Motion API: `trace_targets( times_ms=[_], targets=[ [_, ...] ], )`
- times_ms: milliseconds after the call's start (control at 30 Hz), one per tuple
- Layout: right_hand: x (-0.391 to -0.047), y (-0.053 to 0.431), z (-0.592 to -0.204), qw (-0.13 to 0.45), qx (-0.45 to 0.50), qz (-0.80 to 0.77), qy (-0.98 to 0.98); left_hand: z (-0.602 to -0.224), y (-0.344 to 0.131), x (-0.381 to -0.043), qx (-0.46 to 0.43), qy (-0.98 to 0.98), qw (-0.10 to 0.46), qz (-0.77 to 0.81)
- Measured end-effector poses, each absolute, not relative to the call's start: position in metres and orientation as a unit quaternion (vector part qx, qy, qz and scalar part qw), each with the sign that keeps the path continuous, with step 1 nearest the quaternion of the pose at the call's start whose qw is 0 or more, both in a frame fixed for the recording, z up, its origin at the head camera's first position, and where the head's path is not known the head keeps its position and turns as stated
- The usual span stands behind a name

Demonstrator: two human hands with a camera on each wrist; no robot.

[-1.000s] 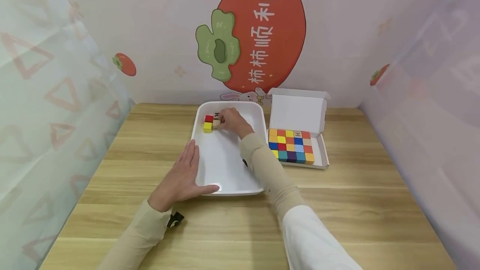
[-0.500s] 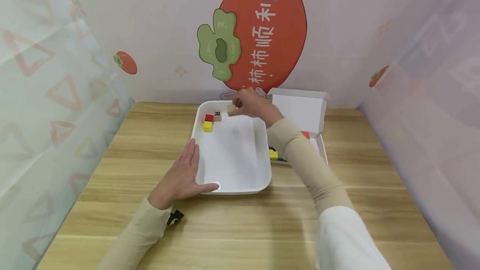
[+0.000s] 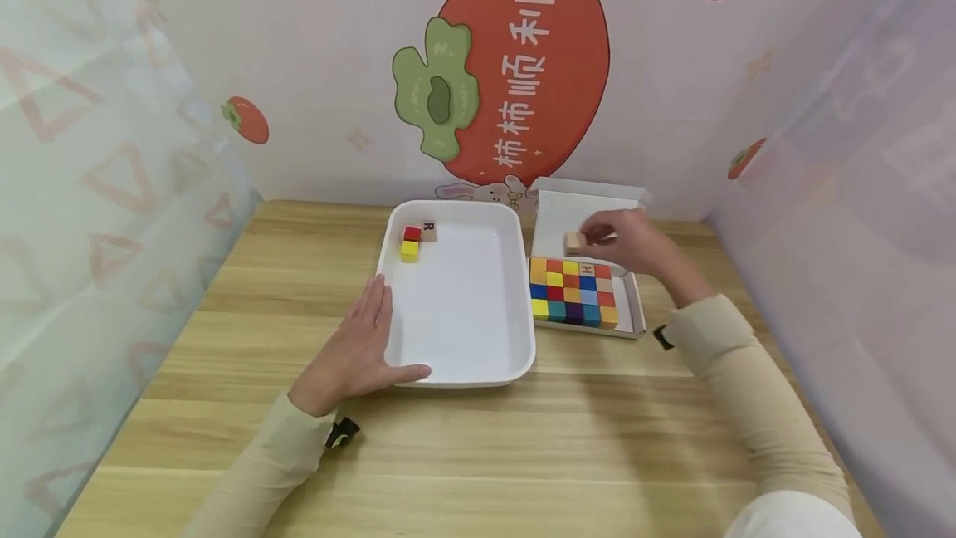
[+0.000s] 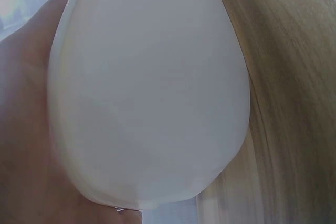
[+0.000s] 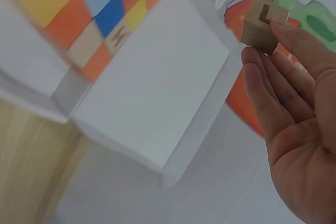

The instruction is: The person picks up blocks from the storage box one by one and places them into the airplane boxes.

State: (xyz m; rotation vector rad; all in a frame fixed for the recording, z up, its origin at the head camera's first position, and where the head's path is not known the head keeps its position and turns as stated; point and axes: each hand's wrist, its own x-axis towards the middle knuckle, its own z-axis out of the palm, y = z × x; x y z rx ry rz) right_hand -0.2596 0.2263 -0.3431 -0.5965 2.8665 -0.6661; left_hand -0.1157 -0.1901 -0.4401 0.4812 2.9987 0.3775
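Note:
A plain wooden letter block (image 3: 573, 244) is pinched between the thumb and fingertips of my right hand (image 3: 627, 241), held up in front of the raised lid of the white box (image 3: 637, 301). In the right wrist view this block (image 5: 264, 26) shows a dark letter like an L. My left hand (image 3: 351, 347) rests against the left front corner of the white tray (image 3: 456, 379), fingers straight along the side and thumb on the front rim. Inside the tray's far left corner sit a red block (image 3: 412, 234), a yellow block (image 3: 409, 251) and a wooden R block (image 3: 429, 232).
Rows of coloured blocks (image 3: 573, 295), one wooden piece marked H (image 3: 587, 270) among them, fill most of the box right of the tray. Both stand on a wooden table (image 3: 478, 455). A patterned backdrop (image 3: 321, 65) rises behind the table's far edge.
My right hand has lifted the wooden letter block from beside the R block and carried it right, out of the tray and over to the box. The left hand keeps its place.

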Motion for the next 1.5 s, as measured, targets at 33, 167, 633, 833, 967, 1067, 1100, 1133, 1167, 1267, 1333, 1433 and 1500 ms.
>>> trace_targets(
  times_ms=[33,167,633,833,967,1067,1100,1133,1167,1267,1333,1433,1500],
  targets=[
    [-0.256,0.238,-0.345,0.067,-0.19,-0.219,0.955,-0.44,-0.19,-0.116,0.157,0.979,0.041,0.122],
    [-0.247,0.278,-0.355,0.044,-0.173,-0.208,0.962,-0.439,-0.191,-0.117,0.158,0.979,0.043,0.12],
    [-0.244,0.321,-0.406,0.076,-0.106,-0.242,0.961,-0.442,-0.19,-0.116,0.158,0.979,0.046,0.123],
    [-0.249,0.313,-0.418,0.076,-0.103,-0.247,0.96,-0.443,-0.19,-0.114,0.153,0.979,0.05,0.121],
    [-0.253,0.309,-0.421,0.071,-0.105,-0.233,0.964,-0.442,-0.19,-0.115,0.153,0.98,0.045,0.121],
    [-0.255,0.305,-0.422,0.078,-0.103,-0.221,0.967,-0.443,-0.19,-0.115,0.152,0.98,0.041,0.122],
    [-0.256,0.303,-0.422,0.082,-0.1,-0.214,0.968,-0.443,-0.191,-0.115,0.151,0.98,0.041,0.123],
    [-0.256,0.3,-0.422,0.087,-0.097,-0.207,0.97,-0.443,-0.191,-0.115,0.149,0.98,0.041,0.123],
    [-0.257,0.298,-0.422,0.092,-0.094,-0.199,0.971,-0.443,-0.191,-0.115,0.15,0.98,0.04,0.124],
    [-0.259,0.291,-0.422,0.104,-0.09,-0.168,0.976,-0.444,-0.191,-0.116,0.149,0.98,0.039,0.126],
    [-0.26,0.287,-0.421,0.111,-0.09,-0.147,0.979,-0.444,-0.191,-0.116,0.151,0.98,0.039,0.125],
    [-0.26,0.281,-0.42,0.117,-0.089,-0.12,0.982,-0.444,-0.192,-0.116,0.154,0.98,0.038,0.124],
    [-0.26,0.278,-0.419,0.118,-0.094,-0.097,0.984,-0.444,-0.192,-0.116,0.154,0.98,0.038,0.124]
  ],
)
